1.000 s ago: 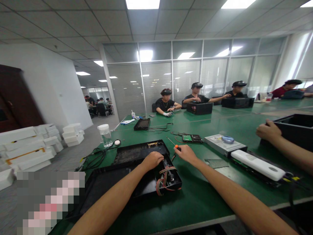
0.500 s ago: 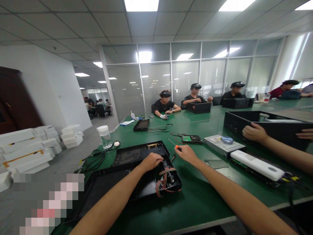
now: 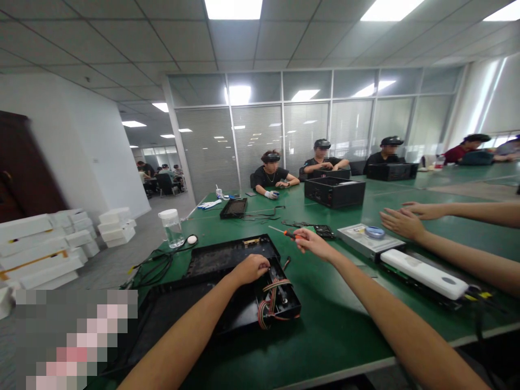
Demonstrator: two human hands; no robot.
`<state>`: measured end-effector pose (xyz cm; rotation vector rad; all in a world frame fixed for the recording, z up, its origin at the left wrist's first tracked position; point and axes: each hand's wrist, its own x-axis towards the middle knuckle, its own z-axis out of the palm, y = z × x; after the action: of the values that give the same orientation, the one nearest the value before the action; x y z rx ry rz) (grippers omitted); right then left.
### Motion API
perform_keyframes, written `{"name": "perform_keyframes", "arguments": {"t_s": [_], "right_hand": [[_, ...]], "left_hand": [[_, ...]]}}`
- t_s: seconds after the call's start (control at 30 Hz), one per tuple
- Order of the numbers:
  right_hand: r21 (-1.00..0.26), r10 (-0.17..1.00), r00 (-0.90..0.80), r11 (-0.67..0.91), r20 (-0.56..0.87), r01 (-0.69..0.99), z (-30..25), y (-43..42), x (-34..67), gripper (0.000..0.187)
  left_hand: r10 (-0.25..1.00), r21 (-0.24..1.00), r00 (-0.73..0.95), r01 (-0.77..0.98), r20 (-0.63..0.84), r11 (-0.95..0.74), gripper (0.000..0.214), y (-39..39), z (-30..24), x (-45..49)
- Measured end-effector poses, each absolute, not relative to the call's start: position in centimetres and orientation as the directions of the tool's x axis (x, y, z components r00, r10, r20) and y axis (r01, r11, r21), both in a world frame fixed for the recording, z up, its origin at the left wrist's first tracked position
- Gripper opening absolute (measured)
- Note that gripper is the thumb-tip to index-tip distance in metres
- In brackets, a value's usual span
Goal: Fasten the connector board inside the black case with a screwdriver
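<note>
My right hand [image 3: 315,244] is closed around a screwdriver [image 3: 289,234] with an orange and black handle, held above the table. Its thin metal shaft points left and away from me. My left hand [image 3: 252,267] is closed, fingers curled in at the inner edge of a black metal computer case [image 3: 174,303] lying open before me. What its fingertips grip is hidden. Striped ribbon wires [image 3: 268,309] are bundled over the case's right end. Behind it lies a black panel [image 3: 219,255] with a brass-coloured strip.
Right of my hand are a metal drive [image 3: 357,238] with a blue tape roll [image 3: 374,232] and a white bar-shaped part [image 3: 424,273]. A co-worker's hands [image 3: 402,221] reach in there. A water jar [image 3: 172,227] and black cables [image 3: 156,265] stand left. A black box [image 3: 335,192] sits farther back.
My right hand has risen slightly with the screwdriver, whose shaft has swung to point more leftward. The co-worker's black box has slid across to the far side, and those hands are off it.
</note>
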<state>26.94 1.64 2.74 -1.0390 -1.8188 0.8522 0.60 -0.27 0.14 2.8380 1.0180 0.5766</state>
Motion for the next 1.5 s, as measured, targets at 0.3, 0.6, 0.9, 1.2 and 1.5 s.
{"name": "perform_keyframes", "arguments": {"t_s": [0.3, 0.6, 0.9, 1.2, 1.5], "right_hand": [[-0.676, 0.82, -0.12, 0.535, 0.559, 0.507, 2.2, 0.0, 25.0, 0.037], [-0.669, 0.799, -0.12, 0.566, 0.59, 0.481, 1.9, -0.1, 24.7, 0.036], [-0.61, 0.74, -0.113, 0.622, 0.663, 0.491, 1.9, -0.4, 24.5, 0.033], [-0.614, 0.742, -0.091, 0.611, 0.664, 0.5, 1.7, -0.4, 24.3, 0.035], [-0.628, 0.741, -0.062, 0.607, 0.668, 0.486, 1.7, -0.4, 24.1, 0.035]], "left_hand": [[0.666, 0.2, 0.689, 0.637, 0.287, -0.745, 0.016, -0.9, 0.6, 0.9], [0.682, 0.2, 0.676, 0.653, 0.28, -0.73, 0.016, -1.0, 0.5, 1.0], [0.695, 0.231, 0.666, 0.656, 0.269, -0.718, 0.016, -0.9, 0.6, 1.2], [0.692, 0.219, 0.666, 0.657, 0.279, -0.721, 0.016, -0.9, 0.4, 1.1], [0.689, 0.211, 0.668, 0.657, 0.282, -0.724, 0.015, -0.9, 0.5, 1.0]]}}
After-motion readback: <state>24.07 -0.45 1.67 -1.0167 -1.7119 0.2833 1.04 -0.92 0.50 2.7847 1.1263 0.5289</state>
